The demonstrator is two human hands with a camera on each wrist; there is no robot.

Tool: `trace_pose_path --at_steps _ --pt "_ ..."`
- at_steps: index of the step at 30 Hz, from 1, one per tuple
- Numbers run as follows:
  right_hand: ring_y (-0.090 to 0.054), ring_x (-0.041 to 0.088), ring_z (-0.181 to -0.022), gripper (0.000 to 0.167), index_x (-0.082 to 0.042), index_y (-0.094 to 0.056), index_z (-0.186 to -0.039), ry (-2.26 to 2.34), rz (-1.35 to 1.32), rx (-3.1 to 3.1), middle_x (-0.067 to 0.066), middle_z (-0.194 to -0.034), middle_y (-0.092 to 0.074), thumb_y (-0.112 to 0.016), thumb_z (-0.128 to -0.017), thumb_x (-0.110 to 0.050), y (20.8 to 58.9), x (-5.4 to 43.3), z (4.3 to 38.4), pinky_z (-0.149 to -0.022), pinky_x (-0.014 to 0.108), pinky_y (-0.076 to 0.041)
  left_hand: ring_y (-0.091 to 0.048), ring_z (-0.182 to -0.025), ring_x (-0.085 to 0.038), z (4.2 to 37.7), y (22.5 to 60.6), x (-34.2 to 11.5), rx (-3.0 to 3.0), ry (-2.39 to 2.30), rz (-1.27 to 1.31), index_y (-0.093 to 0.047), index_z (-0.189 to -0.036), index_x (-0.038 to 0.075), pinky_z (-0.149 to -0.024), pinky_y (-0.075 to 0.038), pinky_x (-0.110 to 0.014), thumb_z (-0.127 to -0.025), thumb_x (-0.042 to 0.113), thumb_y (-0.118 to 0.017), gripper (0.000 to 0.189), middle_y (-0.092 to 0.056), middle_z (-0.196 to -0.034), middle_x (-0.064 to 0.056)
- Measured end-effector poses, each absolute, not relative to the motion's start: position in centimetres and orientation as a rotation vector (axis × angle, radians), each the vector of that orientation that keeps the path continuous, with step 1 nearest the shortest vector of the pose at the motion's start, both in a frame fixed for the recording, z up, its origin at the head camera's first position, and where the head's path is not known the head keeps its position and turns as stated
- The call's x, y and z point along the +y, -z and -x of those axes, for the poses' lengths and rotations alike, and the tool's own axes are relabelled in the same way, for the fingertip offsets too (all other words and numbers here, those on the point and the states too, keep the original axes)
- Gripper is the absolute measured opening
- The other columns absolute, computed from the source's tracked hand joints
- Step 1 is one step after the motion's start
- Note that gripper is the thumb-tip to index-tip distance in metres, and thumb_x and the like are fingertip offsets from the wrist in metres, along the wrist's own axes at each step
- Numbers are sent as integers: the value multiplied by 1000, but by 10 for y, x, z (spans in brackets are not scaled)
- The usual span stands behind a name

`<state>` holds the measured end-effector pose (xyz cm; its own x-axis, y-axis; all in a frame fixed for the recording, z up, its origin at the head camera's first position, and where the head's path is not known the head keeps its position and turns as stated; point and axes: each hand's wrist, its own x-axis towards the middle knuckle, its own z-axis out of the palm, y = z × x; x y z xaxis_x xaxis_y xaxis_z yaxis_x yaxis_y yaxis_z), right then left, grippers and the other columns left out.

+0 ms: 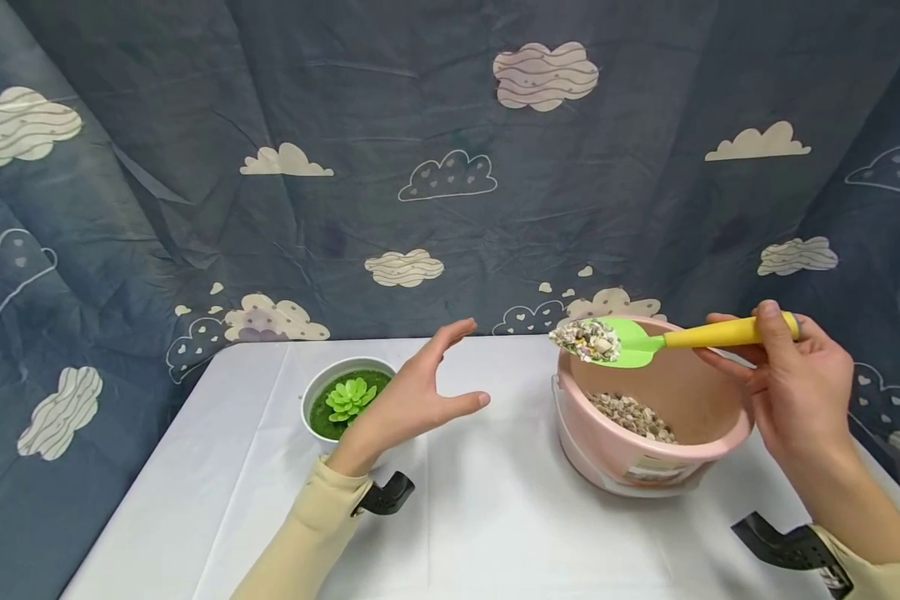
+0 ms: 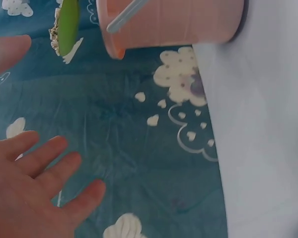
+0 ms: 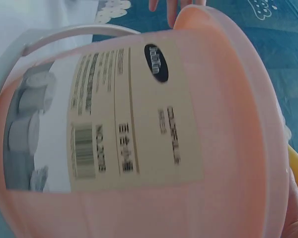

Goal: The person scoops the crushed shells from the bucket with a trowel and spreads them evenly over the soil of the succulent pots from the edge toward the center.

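My right hand (image 1: 806, 387) grips the yellow handle of a small trowel (image 1: 633, 343) with a green blade. The blade carries a heap of small pebbles (image 1: 587, 339) and hangs over the left part of a pink bucket's rim (image 1: 720, 450). More pebbles (image 1: 632, 417) lie on the bucket's floor. My left hand (image 1: 412, 396) hovers over the table with thumb and fingers spread, holding nothing. Just left of it, partly hidden behind the wrist, a white pot (image 1: 317, 396) contains a green succulent (image 1: 350, 399). In the left wrist view, the trowel blade (image 2: 68, 27) appears beside the bucket (image 2: 174, 22).
A white cloth covers the table (image 1: 487, 517). Behind it hangs a dark blue curtain (image 1: 360, 217) printed with clouds. The bucket's pale handle (image 1: 570, 433) hangs down its left side, and a paper label (image 3: 139, 114) is stuck on its wall.
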<state>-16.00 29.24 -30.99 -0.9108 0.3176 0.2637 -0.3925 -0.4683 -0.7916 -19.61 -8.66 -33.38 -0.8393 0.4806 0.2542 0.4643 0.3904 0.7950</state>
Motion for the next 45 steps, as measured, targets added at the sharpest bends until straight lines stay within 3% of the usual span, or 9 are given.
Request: trace_pose_path --at_steps 14,20,29,38,45 --pt "-69 31 -95 30 4 -49 -114 -2417 -183 -1288 21 -105 -70 -65 -94 -11 311 272 161 -67 42 -55 -34 -137 -14 177 322 -128 2774 -1284 -715 -32 -151 28 -106 -36 -46 -86 39 -73 78 -32 -153 9" --pt "-69 33 -94 28 5 -47 -112 -2436 -213 -1278 22 -104 -70 -63 -95 -10 314 266 161 -67 42 -55 -28 -142 -19 170 326 -146 2822 -1237 -654 -26 -154 29 -108 -33 -52 -85 40 -74 84 -26 -157 5" --pt "-69 33 -96 23 7 -45 -111 -2463 -302 -1252 23 -106 -69 -58 -98 -7 313 251 166 -70 44 -53 -29 -141 -28 160 333 -173 2933 -1233 -561 -27 -153 30 -106 -31 -59 -79 45 -80 93 -31 -154 5" --pt "-69 32 -98 27 7 -44 -113 -2424 -322 -1293 22 -106 -69 -59 -97 -8 307 236 169 -71 43 -51 -21 -144 -26 160 338 -207 2875 -1328 -426 -20 -156 31 -105 -30 -61 -75 43 -84 104 -16 -160 8" --pt "-69 32 -97 28 7 -42 -114 -2436 -340 -1298 23 -107 -68 -59 -97 -8 305 230 171 -72 43 -51 -13 -146 -34 165 352 -227 2831 -1341 -306 -15 -158 23 -107 -24 -65 -76 42 -84 109 -10 -161 -3"
